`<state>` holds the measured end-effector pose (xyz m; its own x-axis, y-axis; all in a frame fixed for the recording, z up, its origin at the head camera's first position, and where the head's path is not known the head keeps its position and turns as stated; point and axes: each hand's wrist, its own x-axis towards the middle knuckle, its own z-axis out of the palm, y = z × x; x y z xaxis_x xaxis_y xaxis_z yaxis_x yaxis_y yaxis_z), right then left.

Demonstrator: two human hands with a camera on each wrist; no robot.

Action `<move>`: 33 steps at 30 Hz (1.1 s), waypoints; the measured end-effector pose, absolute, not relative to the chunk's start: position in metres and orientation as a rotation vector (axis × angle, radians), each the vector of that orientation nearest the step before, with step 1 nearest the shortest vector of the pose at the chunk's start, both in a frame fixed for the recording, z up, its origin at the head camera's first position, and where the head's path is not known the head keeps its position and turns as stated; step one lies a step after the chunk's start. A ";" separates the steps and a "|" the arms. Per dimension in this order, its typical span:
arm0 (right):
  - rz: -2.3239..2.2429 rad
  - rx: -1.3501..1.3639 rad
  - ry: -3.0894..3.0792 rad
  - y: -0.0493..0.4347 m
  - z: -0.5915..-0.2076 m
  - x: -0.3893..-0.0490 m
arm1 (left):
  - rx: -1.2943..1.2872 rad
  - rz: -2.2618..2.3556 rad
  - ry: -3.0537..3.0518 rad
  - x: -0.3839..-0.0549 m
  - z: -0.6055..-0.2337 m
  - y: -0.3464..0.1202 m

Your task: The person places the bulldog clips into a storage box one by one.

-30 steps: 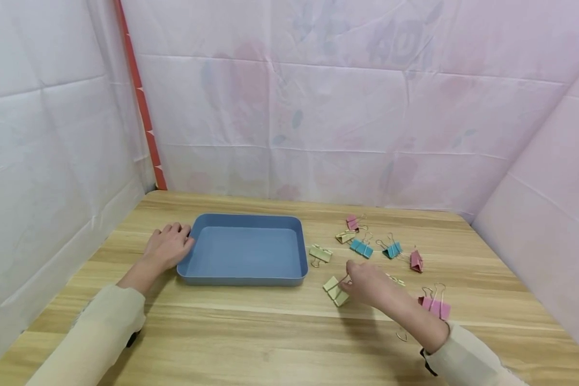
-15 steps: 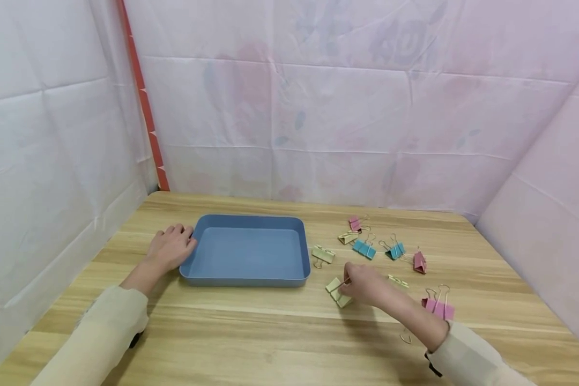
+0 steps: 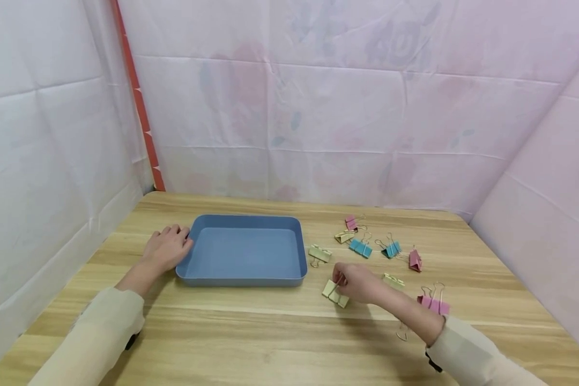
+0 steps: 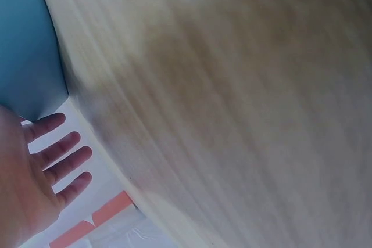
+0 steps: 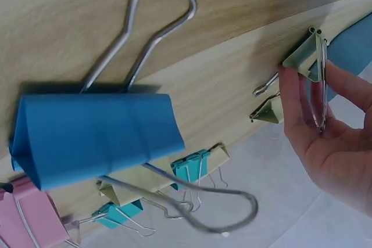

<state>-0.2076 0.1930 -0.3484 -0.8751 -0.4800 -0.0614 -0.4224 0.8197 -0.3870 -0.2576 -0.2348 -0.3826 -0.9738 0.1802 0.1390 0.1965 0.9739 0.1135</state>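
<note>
A blue rectangular tray (image 3: pixel 241 281) stands left of the middle of the table. My left hand (image 3: pixel 166 249) lies at the tray's left side, thumb at the rim; in the left wrist view its fingers (image 4: pixel 67 164) are extended beside the tray wall. My right hand (image 3: pixel 359 281) pinches a pale yellow binder clip (image 3: pixel 335 295) by its wire handles, right of the tray's front corner. In the right wrist view the thumb and fingers close on the handles of this clip (image 5: pixel 305 59). Another pale yellow clip (image 3: pixel 320 253) lies between that hand and the tray.
Toward the back right lie a pink clip (image 3: pixel 351 222), a yellow clip (image 3: pixel 344 236), teal clips (image 3: pixel 361 248) and a red clip (image 3: pixel 415 260). A larger pink clip (image 3: pixel 434 304) sits beside my right forearm. A large blue clip (image 5: pixel 99 137) is close to the right wrist camera.
My right hand's fingers have shifted slightly left and up on the pale yellow clip's handles. The left hand and the tray stay in place.
</note>
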 end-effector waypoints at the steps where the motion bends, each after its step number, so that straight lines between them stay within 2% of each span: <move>1: -0.563 -0.718 2.840 0.193 -0.349 -0.208 | -0.287 -0.190 -2.995 -0.258 -0.383 -0.235; 12: -0.677 -0.461 2.867 0.194 -0.348 -0.198 | -0.293 -0.207 -2.999 -0.259 -0.384 -0.234; 33: -0.515 -0.443 2.968 0.188 -0.357 -0.191 | -0.290 -0.213 -2.995 -0.257 -0.383 -0.235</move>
<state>-0.1911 0.1883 -0.3572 -0.9531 -0.2993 -0.0446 -0.2668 0.9006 -0.3431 -0.2573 -0.2348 -0.3827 -0.9738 0.1811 0.1374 0.1988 0.9717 0.1279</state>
